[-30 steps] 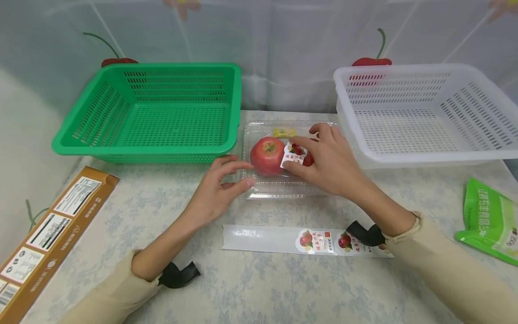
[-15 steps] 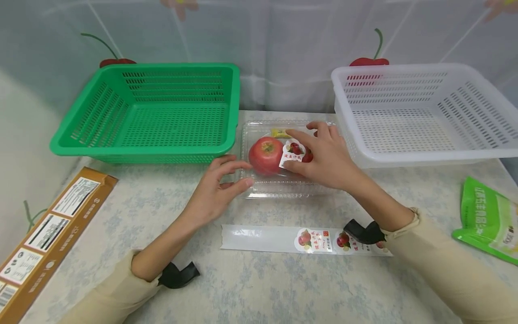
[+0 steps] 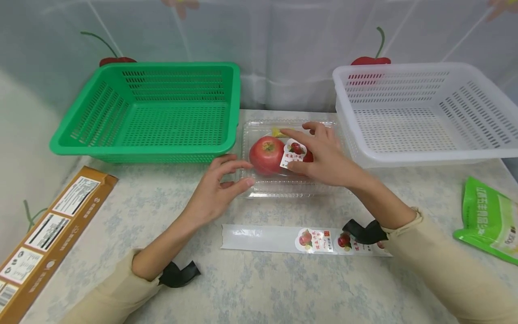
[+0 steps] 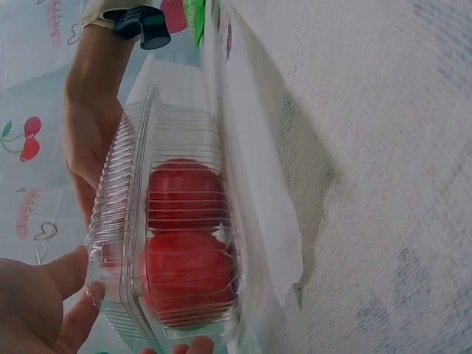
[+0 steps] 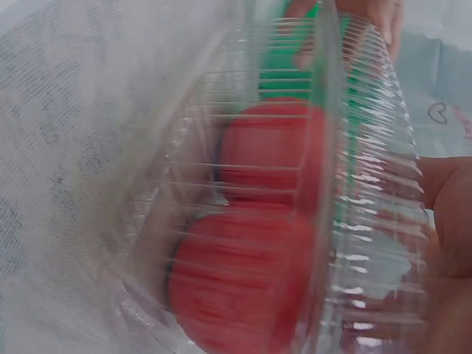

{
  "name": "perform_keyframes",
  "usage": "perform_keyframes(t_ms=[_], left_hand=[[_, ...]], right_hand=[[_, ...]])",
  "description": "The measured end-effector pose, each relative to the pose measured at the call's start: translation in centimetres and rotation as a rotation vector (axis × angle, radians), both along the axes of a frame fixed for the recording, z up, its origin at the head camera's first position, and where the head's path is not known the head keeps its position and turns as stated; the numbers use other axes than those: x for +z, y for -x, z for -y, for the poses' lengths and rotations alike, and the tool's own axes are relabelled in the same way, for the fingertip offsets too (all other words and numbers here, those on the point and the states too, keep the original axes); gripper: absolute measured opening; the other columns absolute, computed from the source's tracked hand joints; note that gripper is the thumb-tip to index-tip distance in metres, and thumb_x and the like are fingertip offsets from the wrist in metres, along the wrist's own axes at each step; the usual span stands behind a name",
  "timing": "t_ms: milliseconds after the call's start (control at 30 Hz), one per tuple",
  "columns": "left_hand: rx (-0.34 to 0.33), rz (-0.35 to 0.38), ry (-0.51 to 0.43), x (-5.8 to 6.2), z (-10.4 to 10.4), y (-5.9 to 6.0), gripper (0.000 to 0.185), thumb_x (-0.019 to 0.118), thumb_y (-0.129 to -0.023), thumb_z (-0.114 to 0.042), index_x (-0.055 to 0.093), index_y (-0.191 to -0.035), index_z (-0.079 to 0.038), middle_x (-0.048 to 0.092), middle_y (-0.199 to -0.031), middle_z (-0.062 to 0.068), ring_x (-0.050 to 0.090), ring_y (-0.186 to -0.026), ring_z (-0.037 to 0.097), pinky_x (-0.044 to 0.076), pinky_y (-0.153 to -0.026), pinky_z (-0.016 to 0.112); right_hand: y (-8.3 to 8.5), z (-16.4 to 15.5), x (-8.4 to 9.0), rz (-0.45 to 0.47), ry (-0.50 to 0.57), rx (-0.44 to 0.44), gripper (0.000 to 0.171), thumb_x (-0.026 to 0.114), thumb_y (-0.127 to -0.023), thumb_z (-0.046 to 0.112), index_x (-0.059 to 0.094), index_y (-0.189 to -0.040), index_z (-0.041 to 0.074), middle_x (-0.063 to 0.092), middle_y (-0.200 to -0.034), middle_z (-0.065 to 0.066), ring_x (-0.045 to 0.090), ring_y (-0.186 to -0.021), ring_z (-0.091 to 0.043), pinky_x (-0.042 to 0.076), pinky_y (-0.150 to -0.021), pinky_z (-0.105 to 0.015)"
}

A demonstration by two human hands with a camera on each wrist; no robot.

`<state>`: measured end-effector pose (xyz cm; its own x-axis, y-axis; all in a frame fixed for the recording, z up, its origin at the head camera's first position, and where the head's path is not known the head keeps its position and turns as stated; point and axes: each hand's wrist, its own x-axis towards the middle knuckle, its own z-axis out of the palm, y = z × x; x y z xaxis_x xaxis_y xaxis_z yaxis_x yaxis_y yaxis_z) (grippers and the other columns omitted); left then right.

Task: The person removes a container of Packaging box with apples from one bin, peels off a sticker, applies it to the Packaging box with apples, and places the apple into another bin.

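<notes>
A clear plastic clamshell box (image 3: 275,189) lies between two baskets with a red apple (image 3: 266,155) inside; a second apple (image 3: 308,156) is mostly hidden. My left hand (image 3: 236,175) grips the box's front left corner, thumb on the edge and fingers on the lid. My right hand (image 3: 319,155) lies flat on the lid, its thumb pressing the lower edge of a white fruit sticker (image 3: 293,153) and its forefinger stretched out above it. The left wrist view shows the box (image 4: 177,133) end-on with both apples (image 4: 188,273). The right wrist view shows the apples (image 5: 243,280) through the ribbed lid.
A green basket (image 3: 166,66) stands at the back left and a white basket (image 3: 404,67) at the back right. A backing strip with stickers (image 3: 283,238) lies in front of the box. A green pouch (image 3: 489,220) lies at the right, a brown carton (image 3: 44,234) at the left.
My right forefinger has stretched leftward across the lid above the sticker, while the thumb stays on its lower edge. The left hand and the box have not moved.
</notes>
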<state>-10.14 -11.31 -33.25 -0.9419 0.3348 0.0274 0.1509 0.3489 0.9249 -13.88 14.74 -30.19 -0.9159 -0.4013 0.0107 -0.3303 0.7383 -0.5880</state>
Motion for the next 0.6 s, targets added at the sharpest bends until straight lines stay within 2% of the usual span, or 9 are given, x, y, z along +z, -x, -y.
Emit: perform_keyframes(t_ms=[100, 200, 267, 400, 500, 600], left_hand=[[0.002, 0.0, 0.001, -0.02, 0.02, 0.02, 0.032, 0.071, -0.093, -0.018, 0.066, -0.122, -0.004, 0.038, -0.144, 0.016, 0.036, -0.134, 0.028, 0.048, -0.097, 0.048], [0.004, 0.006, -0.005, -0.08, 0.06, 0.03, 0.032, 0.071, -0.093, -0.018, 0.066, -0.122, -0.003, 0.038, -0.143, 0.015, 0.037, -0.134, 0.028, 0.048, -0.097, 0.048], [0.005, 0.01, -0.009, -0.1, 0.06, 0.03, 0.032, 0.071, -0.093, -0.018, 0.066, -0.122, -0.003, 0.038, -0.143, 0.015, 0.037, -0.133, 0.028, 0.048, -0.097, 0.048], [0.005, 0.01, -0.015, -0.12, 0.03, 0.03, 0.033, 0.071, -0.094, -0.018, 0.066, -0.123, -0.004, 0.038, -0.142, 0.015, 0.038, -0.132, 0.028, 0.048, -0.097, 0.047], [0.004, 0.008, -0.017, -0.18, 0.02, 0.05, 0.033, 0.071, -0.094, -0.018, 0.066, -0.123, -0.004, 0.038, -0.143, 0.015, 0.037, -0.133, 0.028, 0.048, -0.097, 0.048], [0.004, 0.009, -0.02, -0.22, 0.04, 0.05, 0.033, 0.071, -0.094, -0.018, 0.066, -0.123, -0.003, 0.038, -0.143, 0.015, 0.037, -0.133, 0.028, 0.048, -0.098, 0.048]], right_hand=[[0.06, -0.53, 0.43, 0.102, 0.055, 0.032, 0.069, 0.07, -0.088, 0.016, 0.043, -0.15, 0.021, 0.021, -0.154, -0.02, 0.011, -0.139, -0.037, 0.024, -0.104, -0.066], [0.02, -0.82, 0.59, 0.164, 0.105, 0.042, 0.068, 0.069, -0.089, 0.012, 0.042, -0.151, 0.021, 0.017, -0.157, -0.017, 0.004, -0.143, -0.034, 0.023, -0.105, -0.066], [0.0, -0.77, 0.51, 0.169, 0.124, 0.027, 0.066, 0.069, -0.09, 0.015, 0.043, -0.15, 0.02, 0.017, -0.157, -0.017, 0.004, -0.143, -0.033, 0.023, -0.106, -0.066], [-0.02, -0.32, 0.25, 0.124, 0.096, -0.013, 0.064, 0.071, -0.09, 0.021, 0.046, -0.149, 0.019, 0.02, -0.155, -0.019, 0.01, -0.139, -0.037, 0.027, -0.103, -0.065], [-0.01, -0.42, 0.37, 0.145, 0.094, -0.012, 0.066, 0.069, -0.088, 0.014, 0.044, -0.149, 0.021, 0.017, -0.156, -0.019, 0.01, -0.139, -0.038, 0.029, -0.103, -0.064], [0.0, -0.86, 0.67, 0.22, 0.159, 0.002, 0.071, 0.065, -0.085, 0.003, 0.043, -0.15, 0.021, 0.013, -0.158, -0.015, 0.005, -0.142, -0.034, 0.031, -0.105, -0.062]])
